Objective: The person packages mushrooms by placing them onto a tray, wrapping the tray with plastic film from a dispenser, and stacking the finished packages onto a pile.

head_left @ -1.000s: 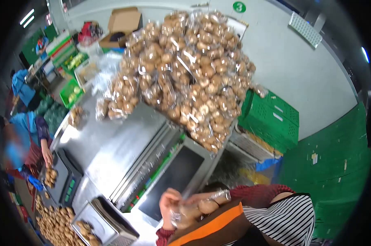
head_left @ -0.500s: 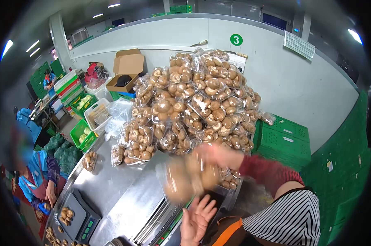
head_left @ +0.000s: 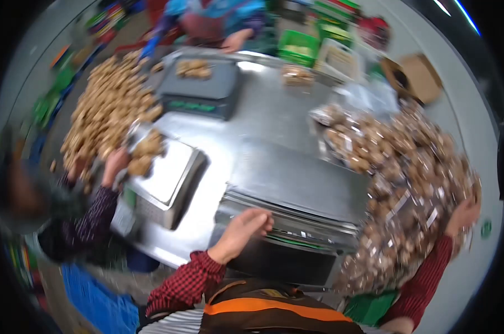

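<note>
My left hand (head_left: 241,234) is over the front edge of the metal sealing machine (head_left: 296,231), its fingers loosely curled and pressed together with nothing visible in them. At the right, my right hand (head_left: 462,218) is closed on a clear-wrapped mushroom pack (head_left: 459,192) at the outer side of the pile; blur hides the fingertips. The big pile of wrapped mushroom packs (head_left: 397,206) stands to the right of the machine. One more wrapped pack (head_left: 297,75) lies alone near the table's far edge.
A co-worker's hands (head_left: 115,164) hold a mushroom pack beside a silver scale (head_left: 165,172). Loose mushrooms (head_left: 104,108) cover the table's left part. Another person stands behind a dark scale (head_left: 199,89). Green crate (head_left: 298,47), white crate (head_left: 338,60) and cardboard box (head_left: 419,78) are at the back.
The view has swung left and down. My right hand has moved from above the machine to the pile's outer side with a pack. My left hand's spread fingers have come together.
</note>
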`<control>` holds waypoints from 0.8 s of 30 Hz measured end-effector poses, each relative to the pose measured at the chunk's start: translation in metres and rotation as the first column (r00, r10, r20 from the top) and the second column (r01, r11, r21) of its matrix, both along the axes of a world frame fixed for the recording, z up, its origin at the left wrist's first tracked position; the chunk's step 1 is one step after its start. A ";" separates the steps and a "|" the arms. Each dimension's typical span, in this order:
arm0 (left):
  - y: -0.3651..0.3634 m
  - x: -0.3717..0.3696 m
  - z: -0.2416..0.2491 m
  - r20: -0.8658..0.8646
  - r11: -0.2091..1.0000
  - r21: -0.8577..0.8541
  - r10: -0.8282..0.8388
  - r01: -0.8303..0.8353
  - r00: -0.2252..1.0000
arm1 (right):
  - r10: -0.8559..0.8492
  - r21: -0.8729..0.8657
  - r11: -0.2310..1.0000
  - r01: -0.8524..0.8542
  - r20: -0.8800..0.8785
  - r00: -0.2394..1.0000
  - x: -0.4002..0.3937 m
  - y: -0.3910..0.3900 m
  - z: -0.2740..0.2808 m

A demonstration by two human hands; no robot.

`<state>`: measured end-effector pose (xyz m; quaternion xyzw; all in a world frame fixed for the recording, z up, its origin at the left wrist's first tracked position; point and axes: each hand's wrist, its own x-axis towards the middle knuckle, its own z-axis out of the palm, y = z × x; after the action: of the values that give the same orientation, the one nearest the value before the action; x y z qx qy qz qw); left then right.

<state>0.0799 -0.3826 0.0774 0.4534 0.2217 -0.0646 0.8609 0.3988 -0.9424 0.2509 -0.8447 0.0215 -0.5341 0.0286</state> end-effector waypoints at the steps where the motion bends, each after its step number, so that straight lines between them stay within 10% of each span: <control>1: 0.024 -0.005 -0.007 0.029 0.981 0.103 0.163 -0.165 0.986 | 0.261 0.037 0.964 -0.262 0.026 0.965 0.007 0.033 -0.020; 2: 0.047 -0.014 -0.018 0.076 0.932 0.197 0.294 -0.304 0.953 | 0.349 0.279 0.903 -0.327 -0.033 0.936 0.020 0.058 -0.061; 4: 0.100 -0.026 -0.044 0.246 0.601 0.484 0.604 -0.636 0.758 | 0.635 0.130 0.755 -0.643 -0.390 0.667 0.016 0.170 -0.130; 6: 0.152 -0.040 -0.050 0.280 0.321 0.618 0.762 -0.717 0.583 | 0.811 0.559 0.571 -0.601 -0.497 0.309 -0.061 0.347 -0.121; 11: 0.205 -0.073 -0.083 0.284 0.225 0.740 0.750 -0.634 0.597 | 0.831 0.866 0.226 -0.446 -0.410 -0.374 -0.093 0.568 -0.207; 21: 0.244 -0.036 -0.098 0.077 0.356 0.823 0.702 -0.443 0.708 | 0.632 0.844 0.202 -0.497 -0.500 -0.592 -0.112 0.836 -0.273; 24: 0.249 -0.032 -0.106 0.052 0.392 0.797 0.712 -0.459 0.700 | 0.827 0.812 0.179 -0.555 -0.430 -0.362 -0.145 0.810 -0.267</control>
<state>0.0476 -0.1340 -0.0283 0.6449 0.5009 0.2788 0.5054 0.2535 -0.1328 -0.0163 -0.7608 -0.4353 0.1789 0.4469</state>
